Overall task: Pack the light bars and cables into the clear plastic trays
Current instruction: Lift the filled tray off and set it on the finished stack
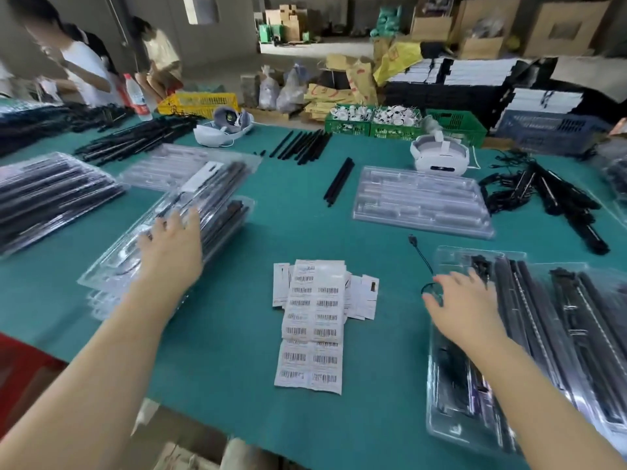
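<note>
Lying at the table's right edge, a clear tray (pixel 451 432) holds black light bars (pixel 529 307); a black cable (pixel 420 252) trails from its near corner onto the green table (pixel 237 334). The right hand (pixel 464 310) rests on this tray with fingers spread, gripping nothing. The left hand (pixel 171 249), fingers extended, presses on a stack of filled trays (pixel 217 205). Barcode label sheets (pixel 312 327) lie between the 2 hands; an empty tray (pixel 420 201) sits farther back.

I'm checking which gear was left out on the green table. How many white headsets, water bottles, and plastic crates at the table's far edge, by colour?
White headsets: 2
Water bottles: 1
Yellow crates: 1
Green crates: 3
Blue-grey crates: 1
Total: 8
</note>
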`<state>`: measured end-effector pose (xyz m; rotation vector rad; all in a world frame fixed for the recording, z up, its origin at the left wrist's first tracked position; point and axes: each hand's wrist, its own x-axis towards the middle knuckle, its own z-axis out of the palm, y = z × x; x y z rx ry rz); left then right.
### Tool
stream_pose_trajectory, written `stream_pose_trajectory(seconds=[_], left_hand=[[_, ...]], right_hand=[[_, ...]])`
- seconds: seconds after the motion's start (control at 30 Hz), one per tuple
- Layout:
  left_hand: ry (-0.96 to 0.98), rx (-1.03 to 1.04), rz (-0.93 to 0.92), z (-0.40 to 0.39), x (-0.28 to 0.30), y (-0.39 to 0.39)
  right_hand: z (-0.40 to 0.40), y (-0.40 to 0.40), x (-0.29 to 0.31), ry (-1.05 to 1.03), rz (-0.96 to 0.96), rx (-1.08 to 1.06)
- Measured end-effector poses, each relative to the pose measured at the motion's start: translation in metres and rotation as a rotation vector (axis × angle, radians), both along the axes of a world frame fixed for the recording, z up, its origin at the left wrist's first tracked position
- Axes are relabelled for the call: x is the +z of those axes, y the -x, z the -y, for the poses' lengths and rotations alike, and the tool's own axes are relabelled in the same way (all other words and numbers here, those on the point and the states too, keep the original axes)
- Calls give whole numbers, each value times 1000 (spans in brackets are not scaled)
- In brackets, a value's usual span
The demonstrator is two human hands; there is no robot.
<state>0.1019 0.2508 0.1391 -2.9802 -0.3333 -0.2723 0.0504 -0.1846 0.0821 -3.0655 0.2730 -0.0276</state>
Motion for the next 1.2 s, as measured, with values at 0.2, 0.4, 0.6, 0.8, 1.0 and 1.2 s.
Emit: stream_pose_trajectory(seconds=[0.2, 0.4, 0.6, 0.8, 1.0, 1.2], left_hand=[[115, 82, -166, -36, -35, -18], [88, 11, -215, -41, -37, -25], [60, 44, -218, -20, -39, -25], [35, 78, -123, 13, -34, -27], [628, -360, 142, 134, -29, -13], [1333, -416, -489, 295, -76, 32]], right_hand=[[29, 18, -30, 80, -98, -100], [27, 24, -35, 147, -51, -88], [29, 23, -30, 94, -35, -82], [61, 27, -10, 102, 62, -189], [81, 31, 1, -119, -118, -336], [84, 34, -3, -460, 20, -402]])
